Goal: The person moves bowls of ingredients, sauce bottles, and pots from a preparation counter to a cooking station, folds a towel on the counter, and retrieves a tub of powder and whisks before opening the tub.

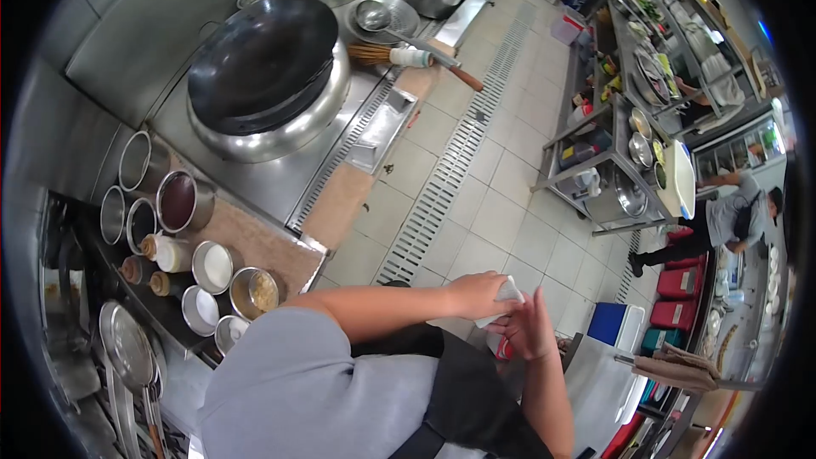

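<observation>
My left hand (476,294) is closed around a crumpled white cloth or paper towel (508,294); I cannot tell which. Just right of it, my right hand (529,326) has its fingers apart, with some fingers touching the white piece. Both hands are together in front of my black apron (476,382), over the tiled floor. Below them, a red and white item (503,347) is partly covered by my right hand and too small to name.
A large black wok (263,64) sits on the stove at left. Steel pots of seasonings (217,266) and squeeze bottles (170,252) line the counter nearer me. A ladle (374,17) lies on a strainer. Across the drain grate (463,149) are shelves and another person (722,217).
</observation>
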`<state>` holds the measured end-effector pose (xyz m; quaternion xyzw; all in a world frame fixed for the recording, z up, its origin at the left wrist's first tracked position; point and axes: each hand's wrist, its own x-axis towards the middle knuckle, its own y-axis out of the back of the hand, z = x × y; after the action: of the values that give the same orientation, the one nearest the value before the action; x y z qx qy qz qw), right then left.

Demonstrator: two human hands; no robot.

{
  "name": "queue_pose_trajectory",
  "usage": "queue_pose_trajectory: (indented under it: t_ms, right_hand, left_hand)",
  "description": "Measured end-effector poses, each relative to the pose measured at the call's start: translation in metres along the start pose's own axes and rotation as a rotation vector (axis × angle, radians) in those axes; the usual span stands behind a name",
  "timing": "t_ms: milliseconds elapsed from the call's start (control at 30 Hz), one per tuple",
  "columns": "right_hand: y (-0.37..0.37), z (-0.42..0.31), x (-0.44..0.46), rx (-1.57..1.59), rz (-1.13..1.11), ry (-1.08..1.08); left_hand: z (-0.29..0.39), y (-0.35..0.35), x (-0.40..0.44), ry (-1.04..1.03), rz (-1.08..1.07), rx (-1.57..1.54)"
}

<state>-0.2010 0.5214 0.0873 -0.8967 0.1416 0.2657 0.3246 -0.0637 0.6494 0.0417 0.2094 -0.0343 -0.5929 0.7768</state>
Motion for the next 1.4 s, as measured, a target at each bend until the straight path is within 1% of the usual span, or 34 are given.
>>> queue_pose_trajectory:
  t_ms: [33, 67, 100, 133, 167, 200, 267, 300, 333, 367, 400, 433, 500, 533, 600, 633, 700, 733, 800, 833, 900, 933, 1000, 1033, 1100, 1133, 1167, 1233, 1267, 1300, 1333, 1367, 1400]
  right_hand:
    - [-0.004, -0.007, 0.005, -0.140, 0.037, -0.119]
    - [-0.013, -0.013, 0.008, -0.138, 0.029, -0.131]
    - [-0.024, -0.022, 0.011, -0.486, 0.120, -0.077]
    - [-0.030, -0.027, 0.014, -0.833, 0.213, -0.010]
    - [-0.028, -0.029, 0.018, -0.971, 0.321, 0.127]
    - [-0.021, -0.030, 0.019, -0.965, 0.320, 0.135]
    - [0.002, -0.029, 0.018, -1.069, 0.320, 0.282]
    - [0.015, -0.024, 0.016, -0.936, 0.301, 0.174]
    - [0.026, -0.012, 0.013, -0.929, 0.305, 0.178]
    - [0.038, 0.000, 0.010, -0.975, 0.275, 0.094]
    - [0.047, 0.012, 0.005, -1.019, 0.246, 0.012]
    - [0.051, 0.023, -0.002, -1.011, 0.257, 0.022]
    - [0.057, 0.049, -0.018, -1.542, 0.179, -0.108]
    - [0.070, 0.067, -0.025, -1.529, 0.199, -0.105]
    - [0.103, 0.111, -0.035, -1.643, 0.205, -0.317]
    - [0.116, 0.129, -0.043, -1.619, 0.236, -0.314]
    - [0.142, 0.165, -0.062, -1.549, 0.224, -0.329]
    - [0.163, 0.188, -0.069, -1.526, 0.260, -0.328]
    - [0.196, 0.230, -0.083, -1.478, 0.214, -0.362]
    - [0.190, 0.228, -0.090, -1.449, 0.258, -0.363]
    - [0.176, 0.225, -0.104, -1.431, 0.176, -0.344]
    - [0.179, 0.234, -0.107, -1.412, 0.209, -0.341]
    - [0.185, 0.244, -0.108, -1.233, 0.391, -0.382]
    - [0.186, 0.247, -0.109, -1.217, 0.405, -0.368]
    - [0.184, 0.255, -0.111, -1.183, 0.511, -0.315]
    - [0.183, 0.261, -0.113, -1.159, 0.529, -0.303]
    - [0.185, 0.264, -0.116, -1.098, 0.583, -0.270]
    - [0.180, 0.271, -0.126, -1.005, 0.661, -0.229]
    - [0.174, 0.272, -0.136, -0.920, 0.729, -0.270]
    - [0.169, 0.274, -0.142, -0.832, 0.794, -0.310]
    - [0.173, 0.291, -0.146, -0.800, 0.812, -0.300]
    - [0.193, 0.334, -0.149, -0.860, 0.777, -0.242]
    - [0.206, 0.361, -0.152, -0.866, 0.781, -0.214]
  left_hand:
    - [-0.015, 0.002, -0.005, 0.013, 0.008, -0.004]
    - [-0.036, 0.000, -0.008, -0.006, 0.052, 0.011]
    - [-0.051, 0.003, -0.014, -0.029, 0.092, 0.033]
    - [-0.054, 0.021, -0.023, 0.018, 0.122, 0.020]
    - [-0.060, 0.038, -0.031, 0.100, 0.191, -0.019]
    - [-0.066, 0.055, -0.040, 0.178, 0.264, -0.063]
    - [-0.094, 0.079, -0.050, 0.344, 0.439, -0.110]
    - [-0.108, 0.090, -0.054, 0.396, 0.502, -0.086]
    - [-0.112, 0.102, -0.057, 0.454, 0.558, -0.164]
    - [-0.115, 0.113, -0.060, 0.508, 0.615, -0.242]
    - [-0.133, 0.121, -0.059, 0.575, 0.696, -0.166]
    - [-0.150, 0.129, -0.057, 0.638, 0.774, -0.090]
    - [-0.158, 0.153, -0.063, 0.658, 0.845, -0.121]
    - [-0.141, 0.166, -0.071, 0.633, 0.890, 0.021]
    - [-0.130, 0.190, -0.079, 0.676, 0.866, 0.266]
    - [-0.139, 0.199, -0.080, 0.746, 0.799, 0.369]
    - [-0.148, 0.205, -0.074, 0.839, 0.835, 0.389]
    - [-0.150, 0.207, -0.070, 0.883, 0.855, 0.385]
    - [-0.172, 0.197, -0.065, 0.937, 0.899, 0.370]
    - [-0.185, 0.187, -0.058, 0.948, 0.915, 0.385]
    - [-0.198, 0.164, -0.053, 0.956, 1.012, 0.483]
    - [-0.198, 0.161, -0.049, 0.924, 0.995, 0.490]
    - [-0.199, 0.161, -0.049, 0.974, 1.059, 0.482]
    - [-0.195, 0.163, -0.049, 0.951, 1.058, 0.494]
    - [-0.183, 0.171, -0.049, 0.982, 0.943, 0.445]
    - [-0.177, 0.173, -0.049, 0.983, 0.901, 0.436]
    - [-0.170, 0.174, -0.047, 1.068, 0.848, 0.428]
    - [-0.147, 0.173, -0.045, 1.123, 0.780, 0.444]
    - [-0.132, 0.171, -0.048, 1.009, 0.889, 0.585]
    - [-0.123, 0.173, -0.048, 0.929, 0.939, 0.660]
    - [-0.115, 0.175, -0.047, 0.849, 0.985, 0.738]
    - [-0.112, 0.180, -0.043, 0.551, 0.976, 0.817]
    - [-0.103, 0.177, -0.029, 0.364, 0.965, 0.860]
